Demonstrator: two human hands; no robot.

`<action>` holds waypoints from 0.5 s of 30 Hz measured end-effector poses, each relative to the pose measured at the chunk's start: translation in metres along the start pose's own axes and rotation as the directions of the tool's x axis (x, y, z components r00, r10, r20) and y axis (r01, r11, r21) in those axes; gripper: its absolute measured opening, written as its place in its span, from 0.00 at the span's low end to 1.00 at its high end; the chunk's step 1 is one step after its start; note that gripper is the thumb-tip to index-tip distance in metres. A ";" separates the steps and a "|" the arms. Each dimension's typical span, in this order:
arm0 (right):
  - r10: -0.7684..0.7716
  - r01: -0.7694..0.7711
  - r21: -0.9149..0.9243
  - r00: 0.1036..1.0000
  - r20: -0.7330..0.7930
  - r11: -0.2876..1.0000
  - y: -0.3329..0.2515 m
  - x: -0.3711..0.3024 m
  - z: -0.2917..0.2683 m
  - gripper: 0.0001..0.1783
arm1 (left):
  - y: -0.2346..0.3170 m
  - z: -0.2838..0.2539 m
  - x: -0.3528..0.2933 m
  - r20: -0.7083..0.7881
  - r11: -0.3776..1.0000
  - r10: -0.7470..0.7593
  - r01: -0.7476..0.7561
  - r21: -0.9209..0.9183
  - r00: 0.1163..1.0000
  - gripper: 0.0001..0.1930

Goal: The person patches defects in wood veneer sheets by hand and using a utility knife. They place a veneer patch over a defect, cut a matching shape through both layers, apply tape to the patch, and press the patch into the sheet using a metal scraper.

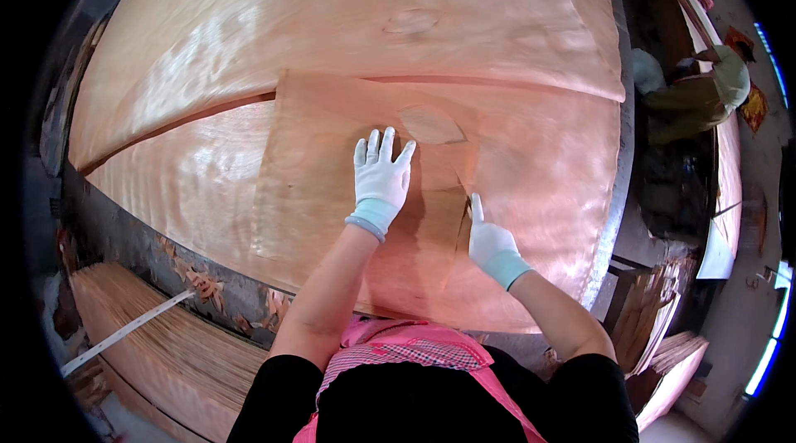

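A smaller, darker wood veneer sheet (319, 169) lies over a wide pinkish veneer sheet (547, 161) in front of me. My left hand (381, 177), in a white glove, presses flat on the smaller sheet with its fingers spread. Just beyond its fingertips is a pale leaf-shaped opening (431, 124) in the veneer. My right hand (491, 240), gloved too, is closed around a small knife (468, 206) with the index finger stretched forward along it. Only a thin dark bit of the knife shows, close to the smaller sheet's right edge; the palm hides the rest.
Another large veneer sheet (365, 20) covers the far side, with its edge overlapping the near one. A stack of veneer (166, 352) stands at the lower left beside a white measuring strip (128, 333). Veneer scraps (207, 285) lie nearby. A person (705, 90) bends at the far right.
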State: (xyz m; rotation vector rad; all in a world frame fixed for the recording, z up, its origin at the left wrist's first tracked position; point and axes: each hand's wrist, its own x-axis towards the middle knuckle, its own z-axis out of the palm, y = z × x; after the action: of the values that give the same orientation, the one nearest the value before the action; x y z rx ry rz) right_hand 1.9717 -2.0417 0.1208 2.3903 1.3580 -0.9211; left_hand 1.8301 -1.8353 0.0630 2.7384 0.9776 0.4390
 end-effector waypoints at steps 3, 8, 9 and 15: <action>0.005 0.084 0.316 0.963 -0.271 0.945 0.015 -0.004 -0.011 0.43 | -0.002 0.000 -0.002 0.009 1.000 0.005 -0.005 0.013 1.000 0.23; -0.205 0.499 0.398 0.784 -0.587 0.770 0.001 0.028 -0.064 0.34 | 0.000 -0.003 -0.001 -0.005 1.000 -0.002 0.002 0.012 1.000 0.23; -0.219 0.446 0.476 0.862 -0.458 0.758 -0.009 0.037 -0.074 0.32 | 0.001 -0.001 -0.001 -0.014 1.000 -0.004 0.004 0.012 1.000 0.23; -0.393 0.397 -0.037 0.887 -0.243 0.917 -0.039 0.074 -0.058 0.30 | -0.009 -0.016 0.020 0.003 0.997 -0.027 0.027 -0.071 1.000 0.25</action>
State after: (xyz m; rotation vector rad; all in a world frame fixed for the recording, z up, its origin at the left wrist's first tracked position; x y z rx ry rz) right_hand 1.9896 -1.9414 0.1233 2.3399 1.9944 -0.7361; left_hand 1.8343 -1.8147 0.0796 2.6589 0.9778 0.4571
